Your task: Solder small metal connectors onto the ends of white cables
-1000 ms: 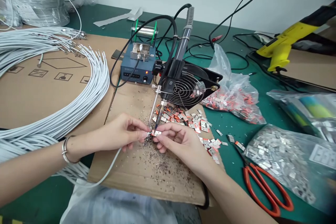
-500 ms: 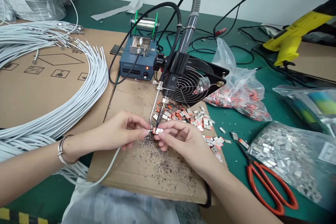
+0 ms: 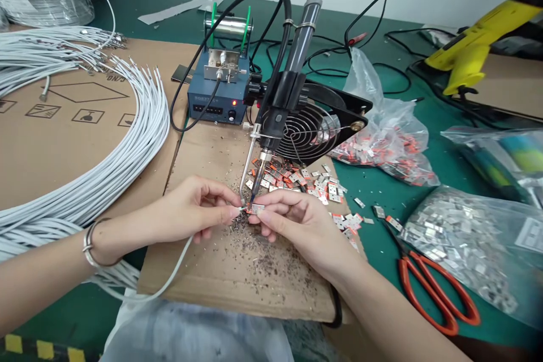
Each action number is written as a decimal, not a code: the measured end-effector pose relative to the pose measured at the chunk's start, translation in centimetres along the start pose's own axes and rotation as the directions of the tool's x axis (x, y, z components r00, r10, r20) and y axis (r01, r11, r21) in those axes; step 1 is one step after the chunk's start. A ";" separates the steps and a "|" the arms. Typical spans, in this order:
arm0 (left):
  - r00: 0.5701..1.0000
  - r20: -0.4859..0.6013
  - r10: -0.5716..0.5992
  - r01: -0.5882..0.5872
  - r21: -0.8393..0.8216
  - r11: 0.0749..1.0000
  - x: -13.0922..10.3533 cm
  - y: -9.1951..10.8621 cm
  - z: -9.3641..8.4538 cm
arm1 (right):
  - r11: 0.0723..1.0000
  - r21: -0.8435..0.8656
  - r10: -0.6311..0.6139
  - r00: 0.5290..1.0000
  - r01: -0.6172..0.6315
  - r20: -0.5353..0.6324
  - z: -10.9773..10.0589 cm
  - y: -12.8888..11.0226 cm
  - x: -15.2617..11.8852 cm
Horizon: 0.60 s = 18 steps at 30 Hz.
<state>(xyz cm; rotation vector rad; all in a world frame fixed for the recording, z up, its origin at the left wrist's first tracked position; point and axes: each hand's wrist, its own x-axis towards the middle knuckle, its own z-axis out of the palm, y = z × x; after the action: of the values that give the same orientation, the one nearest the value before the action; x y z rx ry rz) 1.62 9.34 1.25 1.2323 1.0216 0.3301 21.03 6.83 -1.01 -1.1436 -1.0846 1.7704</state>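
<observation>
The left hand (image 3: 206, 209) pinches a white cable (image 3: 179, 266), the right hand (image 3: 297, 216) a small connector (image 3: 257, 208); their junction is indistinct. Cardboard (image 3: 80, 153) reads "C/NO".

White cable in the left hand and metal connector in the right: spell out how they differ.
The white cable is long and round, while the metal connector is short and flat. The white cable curves away below the left hand; the metal connector is a straight-edged piece pinched in the right hand. The cable's covering is white, the connector's face silvery. Both are held between fingers near the tip of the soldering iron.
</observation>
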 end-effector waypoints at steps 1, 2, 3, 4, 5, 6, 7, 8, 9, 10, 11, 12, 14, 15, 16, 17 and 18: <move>1.000 -0.001 0.001 -0.001 0.001 1.000 0.0 0.0 0.0 | 1.000 -0.001 -0.002 1.000 0.002 0.005 -0.1 0.0 0.0; 1.000 -0.004 -0.001 0.001 0.001 1.000 0.0 0.0 -0.1 | 1.000 -0.001 -0.005 1.000 0.005 0.012 -0.1 0.1 0.0; 1.000 -0.008 -0.004 0.004 0.000 1.000 0.0 0.1 -0.1 | 1.000 -0.001 -0.009 1.000 0.009 0.018 -0.2 0.1 0.0; 1.000 -0.011 -0.007 0.007 -0.002 1.000 0.0 0.1 -0.1 | 1.000 -0.001 -0.012 1.000 0.012 0.024 -0.2 0.1 0.1; 1.000 -0.013 -0.009 0.009 -0.007 1.000 -0.1 0.1 -0.1 | 1.000 -0.005 -0.014 1.000 0.014 0.026 -0.2 0.1 0.1; 1.000 -0.011 -0.010 0.010 -0.012 1.000 -0.1 0.1 -0.1 | 1.000 -0.010 -0.015 1.000 0.015 0.025 -0.2 0.1 0.1; 1.000 -0.008 -0.013 0.013 -0.016 1.000 -0.1 0.0 -0.2 | 1.000 -0.018 -0.015 1.000 0.016 0.022 -0.2 0.1 0.1; 1.000 -0.006 -0.015 0.015 -0.020 1.000 -0.1 0.0 -0.2 | 1.000 -0.025 -0.017 1.000 0.017 0.019 -0.2 0.1 0.1; 1.000 -0.006 -0.019 0.019 -0.022 1.000 -0.1 0.0 -0.2 | 0.999 -0.028 -0.019 1.000 0.019 0.017 -0.2 0.0 0.0; 1.000 -0.006 -0.024 0.024 -0.025 0.999 -0.1 0.0 -0.2 | 0.999 -0.029 -0.020 1.000 0.021 0.017 -0.2 0.0 0.0; 1.000 -0.006 -0.028 0.028 -0.029 0.999 -0.1 0.1 -0.2 | 0.999 -0.026 -0.022 1.000 0.023 0.017 -0.2 0.0 0.0; 1.000 -0.008 -0.030 0.029 -0.032 0.999 0.0 0.1 -0.2 | 0.999 -0.022 -0.023 1.000 0.024 0.016 -0.1 -0.1 0.0; 1.000 -0.011 -0.027 0.027 -0.037 0.999 0.0 0.1 -0.1 | 1.000 -0.020 -0.014 1.000 0.014 0.008 -0.1 -0.1 0.0; 1.000 -0.013 -0.026 0.026 -0.035 0.999 0.0 0.1 -0.1 | 1.000 -0.025 -0.004 1.000 0.004 0.000 -0.1 -0.1 0.0; 1.000 -0.016 -0.026 0.025 -0.030 0.999 0.1 0.1 -0.1 | 0.999 -0.032 0.005 1.000 -0.006 -0.010 0.0 -0.1 0.0; 0.999 -0.017 -0.027 0.027 -0.022 0.999 0.1 0.1 -0.1 | 0.999 -0.042 0.013 1.000 -0.014 -0.020 0.0 -0.1 0.0; 0.999 -0.017 -0.032 0.032 -0.010 0.999 0.2 0.1 -0.2 | 0.998 -0.051 0.020 0.999 -0.022 -0.031 0.0 -0.1 0.0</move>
<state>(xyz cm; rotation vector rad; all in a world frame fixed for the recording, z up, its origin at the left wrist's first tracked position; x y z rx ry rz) 1.63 9.59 1.24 1.2054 1.0527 0.3210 21.00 6.81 -0.93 -1.2138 -1.1097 1.7443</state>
